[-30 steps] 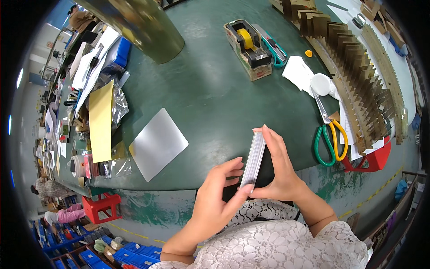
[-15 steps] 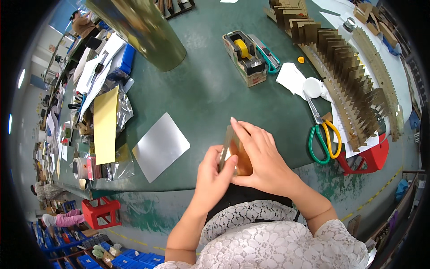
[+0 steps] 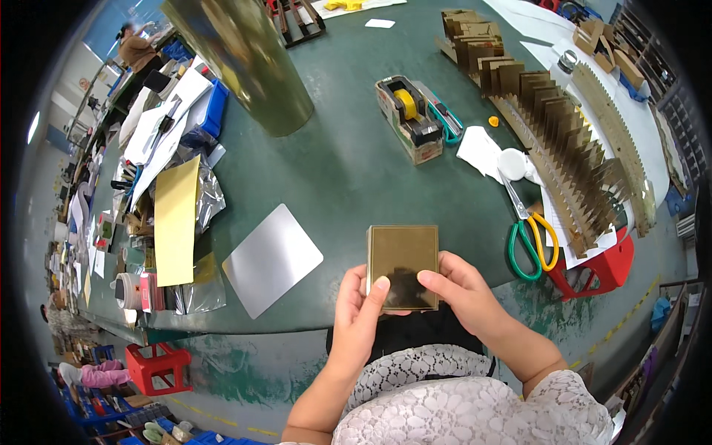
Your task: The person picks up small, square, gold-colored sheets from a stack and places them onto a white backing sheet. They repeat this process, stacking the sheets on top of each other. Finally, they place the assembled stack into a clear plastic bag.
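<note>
Both of my hands hold a stack of shiny gold plates (image 3: pixel 403 256) upright at the table's front edge. Its square front face has a thin border line and mirrors a dark shape. Layers show along its left edge. My left hand (image 3: pixel 360 308) grips the lower left corner, thumb on the face and fingers behind. On the lower right side, my right hand (image 3: pixel 463 289) pinches it the same way, its fingers partly hidden. Left of the stack lies a silver sheet (image 3: pixel 273 259) with rounded corners on the green table (image 3: pixel 334 185).
Scissors (image 3: pixel 530 237), a tape dispenser (image 3: pixel 409 119), a cutter (image 3: pixel 443 115) and a white round lid (image 3: pixel 512 163) lie rightward. Racks of upright gold plates (image 3: pixel 552 126) stand far right. A tall gold roll (image 3: pixel 245 67) and yellow card (image 3: pixel 176 222) are leftward. Red stools (image 3: pixel 159 368) flank the table.
The stack has turned from edge-on to showing its broad face. My right hand has moved off its top to the lower right side, and my left hand has shifted lower. The view has tilted slightly.
</note>
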Demonstrator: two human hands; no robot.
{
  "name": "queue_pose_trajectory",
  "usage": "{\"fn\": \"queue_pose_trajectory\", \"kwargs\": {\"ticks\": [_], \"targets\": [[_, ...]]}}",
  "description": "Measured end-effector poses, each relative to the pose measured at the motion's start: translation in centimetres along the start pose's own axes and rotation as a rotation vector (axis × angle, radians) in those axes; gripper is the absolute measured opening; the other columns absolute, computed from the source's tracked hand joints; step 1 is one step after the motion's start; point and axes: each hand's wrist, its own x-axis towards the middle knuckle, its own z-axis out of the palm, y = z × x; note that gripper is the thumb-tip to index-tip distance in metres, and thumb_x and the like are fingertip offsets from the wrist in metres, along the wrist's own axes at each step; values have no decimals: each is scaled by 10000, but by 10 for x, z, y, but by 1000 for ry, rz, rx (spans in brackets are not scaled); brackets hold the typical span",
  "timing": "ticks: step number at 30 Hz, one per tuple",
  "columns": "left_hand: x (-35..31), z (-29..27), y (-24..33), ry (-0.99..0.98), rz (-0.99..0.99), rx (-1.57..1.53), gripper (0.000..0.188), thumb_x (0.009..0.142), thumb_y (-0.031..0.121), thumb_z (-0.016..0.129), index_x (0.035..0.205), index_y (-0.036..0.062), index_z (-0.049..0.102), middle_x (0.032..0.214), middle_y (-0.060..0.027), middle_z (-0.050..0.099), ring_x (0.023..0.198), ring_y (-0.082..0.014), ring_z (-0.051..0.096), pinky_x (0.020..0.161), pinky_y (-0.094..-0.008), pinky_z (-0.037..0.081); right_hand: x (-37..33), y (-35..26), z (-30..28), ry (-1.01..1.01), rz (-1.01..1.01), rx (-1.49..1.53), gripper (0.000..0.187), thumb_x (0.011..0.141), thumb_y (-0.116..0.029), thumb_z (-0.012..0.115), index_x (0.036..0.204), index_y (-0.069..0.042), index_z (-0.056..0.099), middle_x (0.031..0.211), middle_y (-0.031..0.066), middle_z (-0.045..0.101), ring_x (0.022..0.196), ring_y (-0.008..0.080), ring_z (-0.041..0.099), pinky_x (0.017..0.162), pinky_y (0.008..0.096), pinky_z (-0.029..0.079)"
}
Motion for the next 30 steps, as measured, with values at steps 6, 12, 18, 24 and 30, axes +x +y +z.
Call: {"fn": "queue_pose_trajectory", "kwargs": {"ticks": [6,12,18,24,30], "targets": [[2,-23,5,-58,259,411,607,961,92,701,1464,-18,379,1443,-178,484,1349,-252,489,1130,-414,411,10,-81,6,-165,-443,-894,204,923,-137,716,1045,-14,609,935,49,623,839,159,637,752,298,510],[11,-27,0,-49,461,675,900,831,-27,728,1590,34,248,1608,-173,351,1507,-304,332,1230,-461,245,32,-67,12,-387,-774,-1562,203,801,-128,744,938,-75,604,867,59,536,866,255,572,715,373,492],[28,-22,-15,-108,416,458,687,840,-112,606,1482,-1,389,1522,-202,456,1492,-310,363,1234,-448,244,27,-63,5,-308,-618,-1393,373,827,-128,761,1167,-38,634,1052,84,615,1015,276,609,902,395,494],[28,-17,-19,-150,491,390,492,907,-5,563,1390,-6,470,1492,-203,484,1464,-319,393,1233,-448,240,13,5,2,9,-517,-476,450,981,-181,640,1386,-6,551,1367,129,602,1313,248,529,1115,388,391],[23,-1,-9,-3,349,339,412,1030,255,426,1328,-10,529,1430,-203,549,1436,-298,420,1209,-433,269,16,26,30,230,-569,-324,309,1091,-113,406,1344,22,522,1293,151,648,1228,207,599,1085,344,423]]}}
